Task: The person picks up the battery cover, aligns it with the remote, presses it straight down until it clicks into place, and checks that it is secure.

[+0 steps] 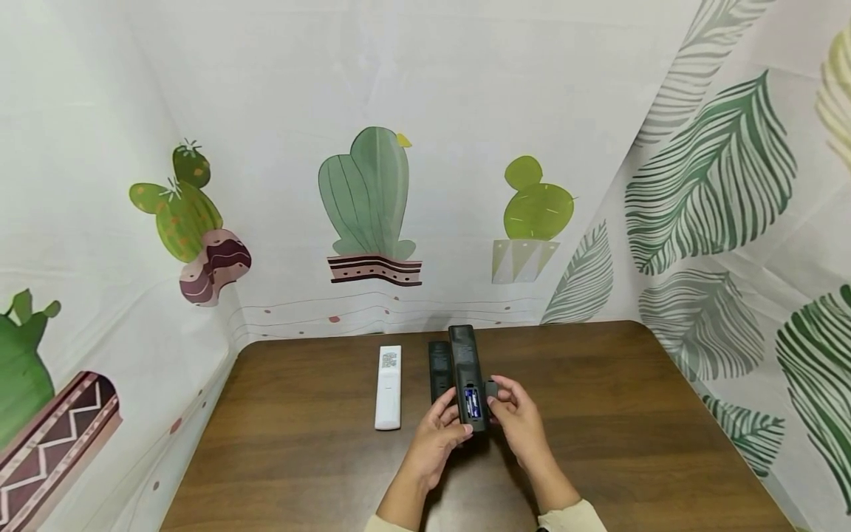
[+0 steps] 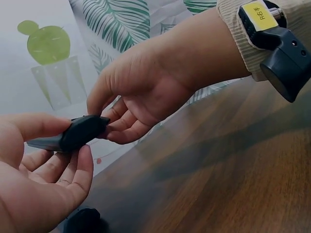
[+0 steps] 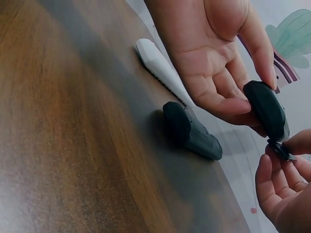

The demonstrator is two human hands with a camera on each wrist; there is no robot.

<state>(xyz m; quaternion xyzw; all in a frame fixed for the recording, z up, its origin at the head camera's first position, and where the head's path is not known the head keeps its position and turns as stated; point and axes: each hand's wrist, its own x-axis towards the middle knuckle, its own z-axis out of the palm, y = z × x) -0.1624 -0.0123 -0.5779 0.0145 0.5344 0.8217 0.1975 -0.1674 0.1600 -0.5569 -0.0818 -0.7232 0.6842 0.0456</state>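
My left hand [image 1: 433, 442] grips a black remote control [image 1: 465, 355] near its lower end, thumb on one side and fingers beneath. Its back faces up, and the uncovered battery compartment shows blue batteries [image 1: 472, 403]. Beside its right edge my right hand [image 1: 523, 423] pinches a small dark battery cover [image 1: 491, 389] between thumb and fingers. In the right wrist view the cover [image 3: 280, 150] is right against the remote's edge [image 3: 266, 109]. A second black remote [image 1: 439, 367] lies on the table to the left, partly hidden by the held one.
A white remote control [image 1: 388, 388] lies face down farther left on the brown wooden table [image 1: 299, 443]. Cloth printed with cacti and leaves [image 1: 452, 111] hangs behind the table's back edge and along its sides. A wrist camera [image 2: 286, 58] is strapped to the right sleeve.
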